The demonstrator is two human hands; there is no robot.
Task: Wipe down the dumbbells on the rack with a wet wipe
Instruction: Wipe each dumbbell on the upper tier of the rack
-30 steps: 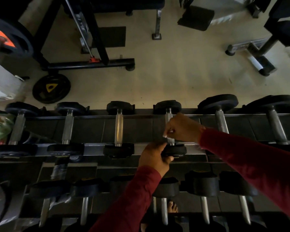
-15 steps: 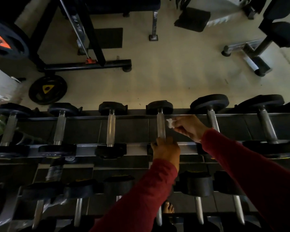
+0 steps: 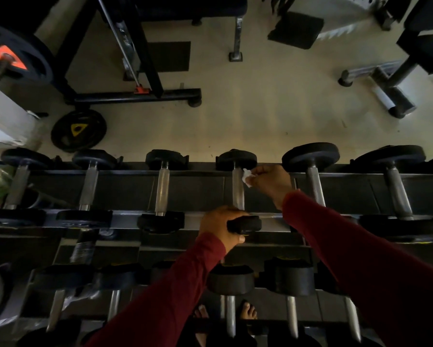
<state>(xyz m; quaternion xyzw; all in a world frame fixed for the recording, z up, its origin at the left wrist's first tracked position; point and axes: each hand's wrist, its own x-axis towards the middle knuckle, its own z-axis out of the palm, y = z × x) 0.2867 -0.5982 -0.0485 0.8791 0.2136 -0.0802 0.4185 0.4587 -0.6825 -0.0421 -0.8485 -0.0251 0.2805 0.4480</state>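
Dumbbell rack (image 3: 273, 219), upper tier: six dumbbells lie side by side across its two rails, long axes running from the viewer toward the floor beyond. Fourth dumbbell (image 3: 238, 190) from the left: near head resting on the front rail, far head past the rear rail. Left hand (image 3: 219, 226) grips its near head. Right hand (image 3: 270, 180) pinches a crumpled white wet wipe (image 3: 246, 177) against the handle's far end.

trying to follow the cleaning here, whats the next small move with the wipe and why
Probably draw the wet wipe down the handle: the right hand pinches it at the handle's far end, while the left hand grips the near head, steadying the dumbbell.
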